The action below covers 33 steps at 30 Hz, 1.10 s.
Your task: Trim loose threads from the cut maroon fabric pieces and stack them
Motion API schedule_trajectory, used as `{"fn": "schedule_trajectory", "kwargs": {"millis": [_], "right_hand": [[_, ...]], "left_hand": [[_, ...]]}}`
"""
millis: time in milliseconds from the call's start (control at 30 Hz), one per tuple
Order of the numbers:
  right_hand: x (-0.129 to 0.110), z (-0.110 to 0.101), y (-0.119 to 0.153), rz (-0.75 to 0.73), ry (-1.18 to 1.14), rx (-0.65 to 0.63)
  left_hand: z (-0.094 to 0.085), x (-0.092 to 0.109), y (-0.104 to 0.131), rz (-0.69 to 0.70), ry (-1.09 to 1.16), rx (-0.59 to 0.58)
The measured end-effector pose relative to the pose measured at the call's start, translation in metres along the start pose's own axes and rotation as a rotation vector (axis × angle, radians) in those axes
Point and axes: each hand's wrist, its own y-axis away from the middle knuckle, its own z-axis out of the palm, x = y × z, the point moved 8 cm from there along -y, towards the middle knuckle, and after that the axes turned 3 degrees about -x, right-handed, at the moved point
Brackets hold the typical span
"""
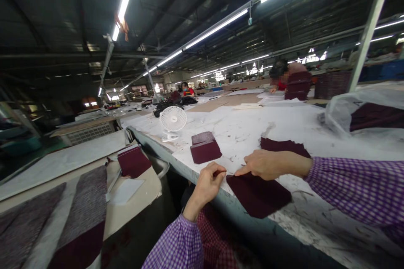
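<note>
A dark maroon fabric piece (pixel 260 197) lies at the near edge of the white-covered table, its front part over the edge. My right hand (pixel 263 164) is on its far side, with the index finger stretched out to the left corner and touching it. Just left of that corner, my left hand (pixel 208 182) is closed in a pinch; what its fingertips hold is too small to make out. Beyond my left hand lies a stack of maroon pieces (pixel 206 152) with a speckled grey strip. More maroon fabric (pixel 285 147) lies behind my right wrist, partly covered by it.
A small white fan (pixel 173 119) stands farther along the table (pixel 227 121). A clear plastic bag (pixel 337 113) with maroon cloth lies at right. On the lower left surface are grey-and-maroon panels (pixel 85 206) and a maroon stack (pixel 134 162). A co-worker (pixel 279 73) leans over the table's far side.
</note>
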Motion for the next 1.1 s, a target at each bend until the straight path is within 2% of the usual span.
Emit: {"fn": "schedule_trajectory", "kwargs": {"millis": [100, 200, 400, 600, 700, 800, 900, 1033, 1100], "right_hand": [[0.001, 0.0, 0.0, 0.006, -0.011, -0.007], [0.001, -0.002, -0.001, 0.003, 0.0, 0.001], [-0.001, 0.0, -0.004, -0.024, 0.009, -0.025], [-0.017, -0.004, -0.004, -0.025, 0.04, 0.152], [-0.024, 0.001, -0.002, 0.014, 0.122, 0.17], [-0.02, 0.005, 0.001, 0.094, 0.128, 0.176], [-0.008, 0.007, 0.001, 0.16, -0.027, 0.189], [0.018, 0.015, -0.003, 0.131, -0.446, 0.08], [0.036, 0.017, 0.002, 0.084, -0.583, 0.07]], "left_hand": [[0.003, 0.005, -0.001, 0.005, -0.084, -0.018], [0.007, 0.014, 0.0, 0.09, -0.16, -0.031], [0.004, 0.016, 0.006, 0.182, -0.132, -0.018], [-0.006, -0.001, 0.006, 0.085, 0.039, -0.014], [-0.006, -0.006, 0.002, 0.042, 0.024, -0.002], [-0.013, -0.011, -0.008, -0.007, -0.059, 0.085], [-0.021, -0.015, -0.024, -0.007, -0.279, 0.132], [-0.018, -0.026, -0.046, -0.035, -0.547, 0.022], [-0.015, -0.031, -0.05, -0.065, -0.614, -0.031]]}}
